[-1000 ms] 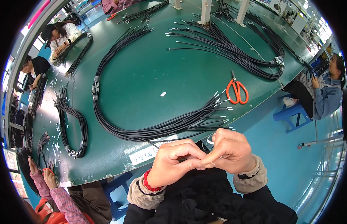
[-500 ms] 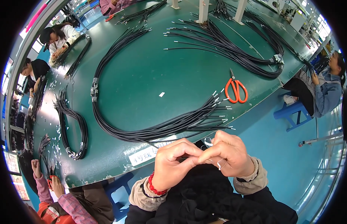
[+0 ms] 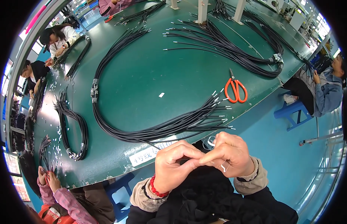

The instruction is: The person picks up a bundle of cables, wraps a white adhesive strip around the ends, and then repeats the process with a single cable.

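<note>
The left hand and right hand meet fingertip to fingertip, both curled tight, pinching what seems a thin black wire, mostly hidden; a white strip lies on the right fingers; beyond, a wire bundle rests on the green table; farther, orange scissors.

Black cable bundle, orange-handled scissors, green table, red bead bracelet.

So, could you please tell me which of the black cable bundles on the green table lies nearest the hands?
The big looped bundle whose white-tipped ends fan out beside the orange scissors.
</note>
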A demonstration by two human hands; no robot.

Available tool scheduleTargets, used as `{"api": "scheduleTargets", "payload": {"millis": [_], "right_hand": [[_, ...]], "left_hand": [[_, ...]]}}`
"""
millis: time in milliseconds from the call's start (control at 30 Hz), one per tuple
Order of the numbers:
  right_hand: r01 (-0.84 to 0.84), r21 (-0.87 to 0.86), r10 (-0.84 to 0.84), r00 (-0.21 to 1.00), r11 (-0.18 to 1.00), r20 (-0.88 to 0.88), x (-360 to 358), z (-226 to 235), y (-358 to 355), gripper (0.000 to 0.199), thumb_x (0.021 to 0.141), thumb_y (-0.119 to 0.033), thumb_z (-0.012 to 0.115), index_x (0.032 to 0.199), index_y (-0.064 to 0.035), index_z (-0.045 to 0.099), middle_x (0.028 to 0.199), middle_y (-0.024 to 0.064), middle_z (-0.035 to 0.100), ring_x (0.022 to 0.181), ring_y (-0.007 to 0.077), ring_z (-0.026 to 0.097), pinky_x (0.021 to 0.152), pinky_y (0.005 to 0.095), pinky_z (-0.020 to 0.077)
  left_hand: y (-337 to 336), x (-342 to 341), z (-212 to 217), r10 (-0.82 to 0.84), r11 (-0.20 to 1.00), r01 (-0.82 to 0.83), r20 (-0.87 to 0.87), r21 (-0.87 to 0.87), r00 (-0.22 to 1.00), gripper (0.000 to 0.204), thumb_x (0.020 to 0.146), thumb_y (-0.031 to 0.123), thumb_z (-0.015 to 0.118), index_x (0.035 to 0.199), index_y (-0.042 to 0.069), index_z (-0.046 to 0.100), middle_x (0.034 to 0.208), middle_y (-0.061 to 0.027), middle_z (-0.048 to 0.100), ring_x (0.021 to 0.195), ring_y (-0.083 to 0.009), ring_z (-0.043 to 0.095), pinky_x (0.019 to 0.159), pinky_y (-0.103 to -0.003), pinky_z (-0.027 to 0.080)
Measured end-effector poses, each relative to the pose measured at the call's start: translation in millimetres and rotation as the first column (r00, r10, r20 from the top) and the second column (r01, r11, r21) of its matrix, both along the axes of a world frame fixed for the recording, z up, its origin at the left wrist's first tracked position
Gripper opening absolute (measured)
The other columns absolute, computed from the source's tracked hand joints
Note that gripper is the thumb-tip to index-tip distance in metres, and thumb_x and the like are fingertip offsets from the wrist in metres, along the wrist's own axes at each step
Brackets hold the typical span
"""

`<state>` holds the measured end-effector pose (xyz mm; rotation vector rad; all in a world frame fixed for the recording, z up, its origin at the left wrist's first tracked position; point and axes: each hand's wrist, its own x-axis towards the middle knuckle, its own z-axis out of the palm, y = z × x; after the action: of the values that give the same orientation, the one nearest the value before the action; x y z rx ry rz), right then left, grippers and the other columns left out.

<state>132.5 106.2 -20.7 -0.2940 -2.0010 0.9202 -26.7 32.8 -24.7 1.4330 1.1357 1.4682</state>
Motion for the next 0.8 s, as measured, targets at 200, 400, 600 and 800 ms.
{"api": "scheduleTargets", "payload": {"millis": [200, 400, 600, 800], "right_hand": [[0.050, -0.080, -0.047, 0.998, 0.996, 0.042, 7.9, 1.6, 1.5, 0.031, 0.057, -0.015, 0.079, 0.086, -0.0087, 0.070, 0.057, -0.0022, 0.034, 0.048, 0.0103, 0.033, 0.043, 0.0258, 0.0250], [0.064, -0.087, -0.060, 0.997, 0.994, 0.052, 14.6, 1.9, 3.6, 0.036, 0.055, -0.025, 0.082, 0.085, -0.0071, 0.070, 0.052, -0.0036, 0.030, 0.046, 0.0098, 0.030, 0.042, 0.0263, 0.0214], [0.048, -0.053, -0.050, 0.998, 0.997, -0.039, 9.4, -5.8, 5.0, 0.031, 0.057, -0.021, 0.082, 0.082, -0.0080, 0.070, 0.052, -0.0034, 0.033, 0.045, 0.0103, 0.030, 0.042, 0.0264, 0.0209], [0.063, -0.034, -0.065, 0.996, 0.997, -0.060, 11.0, -11.9, 5.7, 0.020, 0.060, -0.015, 0.080, 0.074, -0.0085, 0.068, 0.053, -0.0031, 0.036, 0.044, 0.0111, 0.031, 0.042, 0.0267, 0.0214]], "left_hand": [[-2.7, 2.3, -1.8, 0.009, 1.000, -0.007, 0.096, -0.019, 0.995, 0.016, 0.068, -0.001, 0.073, 0.078, -0.002, 0.061, 0.079, -0.0108, 0.062, 0.068, -0.0174, 0.061, 0.058, -0.025, 0.048], [-1.6, 3.8, -1.9, 0.002, 0.999, 0.000, 0.063, -0.039, 0.998, 0.016, 0.068, -0.002, 0.073, 0.079, -0.001, 0.061, 0.079, -0.0114, 0.062, 0.071, -0.0178, 0.061, 0.061, -0.026, 0.049], [2.4, 6.2, 1.4, 0.023, 1.000, -0.022, -0.038, 0.018, 0.999, 0.016, 0.068, -0.003, 0.072, 0.079, -0.002, 0.061, 0.079, -0.0121, 0.063, 0.074, -0.0184, 0.062, 0.063, -0.027, 0.050], [6.5, 6.6, -5.9, 0.020, 0.999, -0.018, -0.083, 0.030, 0.996, 0.016, 0.067, -0.003, 0.073, 0.078, -0.002, 0.062, 0.079, -0.0124, 0.063, 0.072, -0.0183, 0.062, 0.062, -0.026, 0.049]]}}
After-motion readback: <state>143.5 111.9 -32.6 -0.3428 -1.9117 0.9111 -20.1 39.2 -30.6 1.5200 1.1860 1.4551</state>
